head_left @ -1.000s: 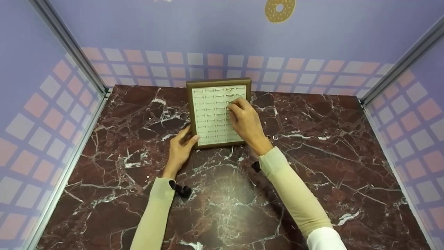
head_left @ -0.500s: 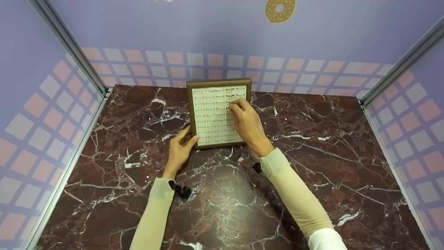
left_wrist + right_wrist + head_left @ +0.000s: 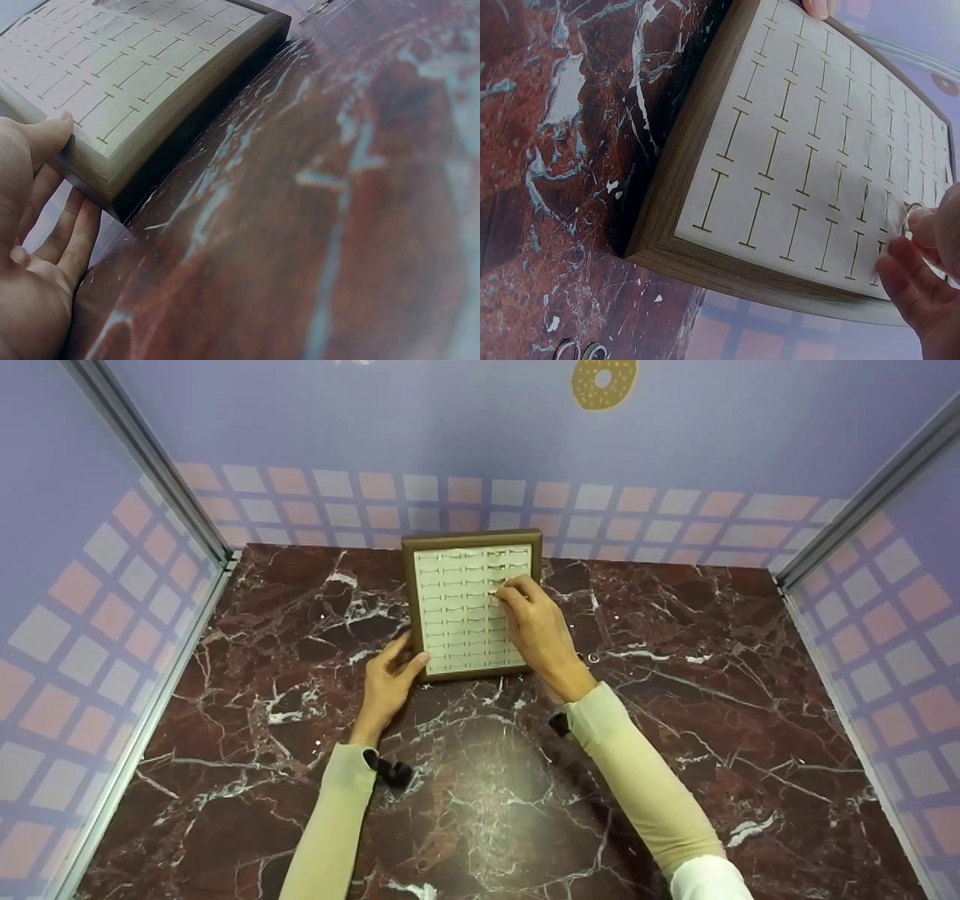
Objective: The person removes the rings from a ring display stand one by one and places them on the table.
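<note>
A ring display board (image 3: 457, 637) with a wooden frame and white slotted face leans upright at the back middle of the table. My left hand (image 3: 388, 682) grips its lower left corner, thumb (image 3: 52, 139) on the front edge and fingers behind the frame. Near the upper right of the face, my right hand (image 3: 536, 619) pinches a ring (image 3: 911, 215) at a slot in the fourth column. Gold-coloured rings (image 3: 496, 554) sit in slots above it in the same column. Part of the lower right face is hidden by the right hand in the head view.
Two loose rings (image 3: 595, 351) lie on the dark red marbled tabletop (image 3: 675, 720), right of the board. A tiled-pattern wall (image 3: 630, 510) rises close behind the board, with side walls left and right. Small white specks dot the tabletop.
My right hand has shifted slightly right and down, its fingertips staying at the slots. The left hand and the board have kept their place.
</note>
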Motion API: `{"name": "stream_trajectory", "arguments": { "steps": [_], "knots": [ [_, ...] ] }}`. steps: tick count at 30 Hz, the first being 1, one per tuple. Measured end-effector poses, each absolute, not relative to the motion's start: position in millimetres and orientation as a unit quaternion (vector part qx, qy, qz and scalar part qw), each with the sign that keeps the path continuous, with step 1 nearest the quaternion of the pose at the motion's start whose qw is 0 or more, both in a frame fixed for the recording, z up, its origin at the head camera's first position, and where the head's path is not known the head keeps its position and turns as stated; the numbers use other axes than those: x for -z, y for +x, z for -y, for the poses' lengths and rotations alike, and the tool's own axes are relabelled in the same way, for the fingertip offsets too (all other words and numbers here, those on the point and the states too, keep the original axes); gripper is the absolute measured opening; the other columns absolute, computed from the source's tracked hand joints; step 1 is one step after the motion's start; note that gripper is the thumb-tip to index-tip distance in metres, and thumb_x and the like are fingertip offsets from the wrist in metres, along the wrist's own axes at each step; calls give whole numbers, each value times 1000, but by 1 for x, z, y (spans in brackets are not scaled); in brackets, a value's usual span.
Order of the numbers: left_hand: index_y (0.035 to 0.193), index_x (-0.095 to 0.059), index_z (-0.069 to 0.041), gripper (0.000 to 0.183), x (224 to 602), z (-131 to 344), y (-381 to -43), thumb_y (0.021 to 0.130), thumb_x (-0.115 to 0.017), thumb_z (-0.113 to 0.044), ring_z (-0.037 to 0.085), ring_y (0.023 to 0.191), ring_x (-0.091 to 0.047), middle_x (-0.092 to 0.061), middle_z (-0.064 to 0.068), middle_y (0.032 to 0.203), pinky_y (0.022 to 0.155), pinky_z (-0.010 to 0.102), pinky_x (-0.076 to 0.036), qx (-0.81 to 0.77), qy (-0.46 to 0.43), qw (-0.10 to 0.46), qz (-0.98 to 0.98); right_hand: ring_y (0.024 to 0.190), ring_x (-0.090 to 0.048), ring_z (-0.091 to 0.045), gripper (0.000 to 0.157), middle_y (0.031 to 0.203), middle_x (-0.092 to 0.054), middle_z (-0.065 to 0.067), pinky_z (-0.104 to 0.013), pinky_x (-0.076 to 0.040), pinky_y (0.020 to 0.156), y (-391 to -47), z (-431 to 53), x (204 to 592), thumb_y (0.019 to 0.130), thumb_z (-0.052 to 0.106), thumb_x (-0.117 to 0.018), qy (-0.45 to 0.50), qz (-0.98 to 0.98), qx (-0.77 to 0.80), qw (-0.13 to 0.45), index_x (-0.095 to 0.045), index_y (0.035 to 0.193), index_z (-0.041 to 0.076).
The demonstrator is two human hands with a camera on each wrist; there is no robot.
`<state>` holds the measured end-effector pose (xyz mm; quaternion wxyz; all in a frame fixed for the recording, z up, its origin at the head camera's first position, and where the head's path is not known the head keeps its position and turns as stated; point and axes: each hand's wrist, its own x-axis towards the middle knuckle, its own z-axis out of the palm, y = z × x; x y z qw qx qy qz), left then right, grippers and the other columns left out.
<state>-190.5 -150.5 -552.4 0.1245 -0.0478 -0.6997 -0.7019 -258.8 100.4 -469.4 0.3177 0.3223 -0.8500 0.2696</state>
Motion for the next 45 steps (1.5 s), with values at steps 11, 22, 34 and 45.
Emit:
{"name": "stream_trajectory", "arguments": {
  "steps": [11,22,34,45],
  "knots": [
    [139,-56,2,52,553,152,-191,91,-73,-3,37,112,-63,-63,23,127,100,38,-54,698,-42,124,704,94,-66,-21,11,104,-64,-8,-26,-57,87,-252,-110,466,99,7,-62,341,841,-280,315,-73,98,3],
    [137,-56,6,50,555,151,-193,90,-72,2,31,107,-65,-63,25,127,96,30,-55,708,-50,133,691,90,-65,-19,9,100,-64,-7,-26,-57,81,-248,-126,468,96,6,-66,348,848,-270,294,-74,94,3],
    [142,-53,2,53,552,152,-191,92,-72,-4,37,116,-61,-61,22,130,100,31,-53,703,-53,106,701,89,-65,-19,11,99,-64,-6,-28,-57,81,-243,-146,476,96,3,-66,345,854,-258,290,-76,95,4],
    [141,-54,1,53,554,151,-191,92,-72,-5,38,116,-62,-61,21,134,97,29,-55,704,-51,112,699,82,-66,-19,6,94,-64,-6,-28,-58,76,-238,-172,487,92,2,-71,336,868,-256,260,-77,91,3]
  ]
}}
